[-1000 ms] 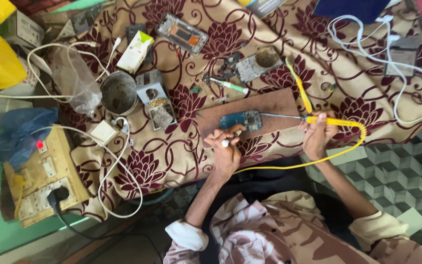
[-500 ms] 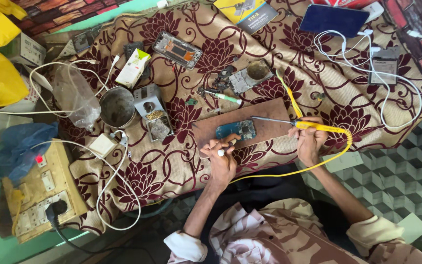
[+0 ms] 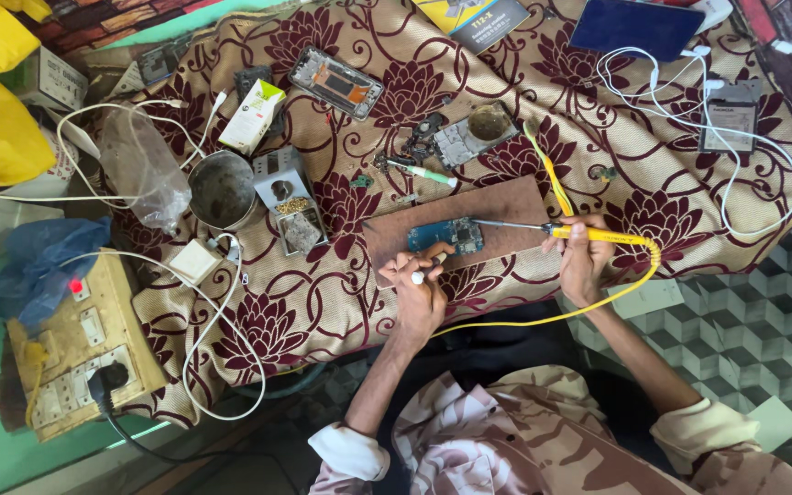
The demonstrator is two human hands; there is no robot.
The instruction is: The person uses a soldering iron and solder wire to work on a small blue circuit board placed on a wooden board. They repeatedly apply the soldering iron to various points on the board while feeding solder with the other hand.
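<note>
Soldering seems mid-way: the right hand (image 3: 584, 261) grips the yellow soldering iron (image 3: 588, 235), its tip on the blue circuit board (image 3: 445, 236), while left hand (image 3: 419, 289) fingers pinch a small white stick (image 3: 422, 273)

A small blue circuit board (image 3: 445, 236) lies flat on a brown wooden board (image 3: 456, 229), towards its left, near edge. A yellow-handled soldering iron (image 3: 588, 235) lies nearly level to its right, its thin metal tip reaching left to the circuit board's right edge.
</note>
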